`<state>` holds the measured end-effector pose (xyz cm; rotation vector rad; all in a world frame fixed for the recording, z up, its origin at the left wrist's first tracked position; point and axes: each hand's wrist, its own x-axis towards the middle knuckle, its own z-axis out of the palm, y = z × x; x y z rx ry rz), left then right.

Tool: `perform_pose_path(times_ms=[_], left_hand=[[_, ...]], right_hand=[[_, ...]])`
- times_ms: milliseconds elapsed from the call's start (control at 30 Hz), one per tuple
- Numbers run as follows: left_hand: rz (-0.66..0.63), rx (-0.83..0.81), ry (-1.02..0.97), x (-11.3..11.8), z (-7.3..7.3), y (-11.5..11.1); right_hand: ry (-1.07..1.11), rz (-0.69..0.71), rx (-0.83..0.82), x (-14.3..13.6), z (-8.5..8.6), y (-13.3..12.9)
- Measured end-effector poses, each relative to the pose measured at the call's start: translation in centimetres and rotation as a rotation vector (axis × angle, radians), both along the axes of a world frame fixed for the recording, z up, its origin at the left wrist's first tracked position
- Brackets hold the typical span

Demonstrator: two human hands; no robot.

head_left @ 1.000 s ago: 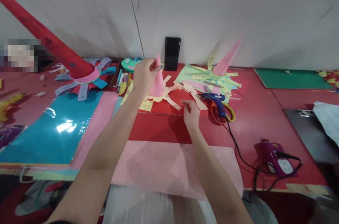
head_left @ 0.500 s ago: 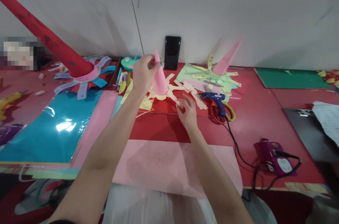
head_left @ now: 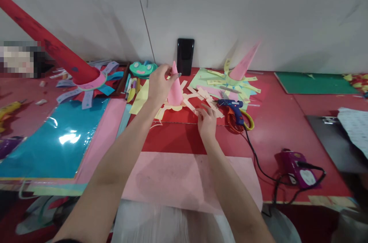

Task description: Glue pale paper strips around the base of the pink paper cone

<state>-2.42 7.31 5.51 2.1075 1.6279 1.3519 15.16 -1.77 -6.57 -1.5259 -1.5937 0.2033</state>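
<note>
Pink cone [head_left: 175, 93] stands about upright on its scalloped cream base [head_left: 175, 108], near the back edge of the desk [head_left: 287, 132], about midway along. We note the left hand [head_left: 159, 82] pinching the cone just below its tip. The right hand [head_left: 207, 122] is half curled at the outer end of a paper strip [head_left: 189, 105]; we cannot tell whether its fingers grip it.

Handling, our judgement: very light paper; the rolled cone fairly stiff lengthwise but easily dented, the strips floppy and quick to crease. Best hold: a gentle pinch on the cone, strips by their ends.

Room: the phone [head_left: 185, 57] limits us at the back edge, the glue gun [head_left: 236, 110] to the right. We find more space toward the front edge, over the pale pink sheet [head_left: 178, 181].
</note>
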Motion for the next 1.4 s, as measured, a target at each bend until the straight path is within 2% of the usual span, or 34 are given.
perform_pose_path(times_ms=[167, 367, 567, 733, 800, 867, 933, 1000, 1133, 1267, 1400], left_hand=[[0.010, -0.001, 0.014, 0.4, 0.0, 0.4], [-0.033, 0.012, 0.012, 0.3, -0.9, 0.8], [-0.068, 0.035, -0.011, 0.0, -0.9, 0.2], [0.011, 0.133, -0.017, -0.4, -0.2, -1.7], [0.057, 0.185, -0.013, -0.5, 0.0, -3.2], [0.042, 0.222, 0.005, -0.4, -0.3, -5.0], [-0.046, 0.167, 0.075, -0.2, -1.0, -7.2], [-0.170, 0.079, 0.215, 0.1, -2.4, -9.3], [-0.323, -0.046, 0.480, 0.1, -6.0, -12.1], [-0.380, -0.059, 0.541, -0.2, -8.8, -12.6], [-0.420, -0.075, 0.523, -0.3, -9.9, -12.4]], right_hand=[[-0.015, -0.027, 0.014, 0.2, 0.6, -0.1], [-0.021, -0.024, 0.027, 0.3, 0.3, 0.1], [-0.007, -0.072, 0.020, 1.0, 1.0, 0.3], [0.070, -0.323, 0.031, 4.2, 3.3, -0.2], [0.116, -0.484, 0.052, 6.1, 4.1, -0.5], [0.147, -0.613, 0.066, 8.0, 4.6, -0.8], [0.170, -0.692, 0.048, 9.5, 4.4, -1.0], [0.166, -0.714, -0.028, 10.7, 3.8, -0.9], [0.099, -0.666, -0.280, 11.6, 1.8, -0.4], [0.036, -0.661, -0.297, 11.4, 0.6, -0.2], [0.008, -0.647, -0.310, 11.1, 0.4, -0.1]])
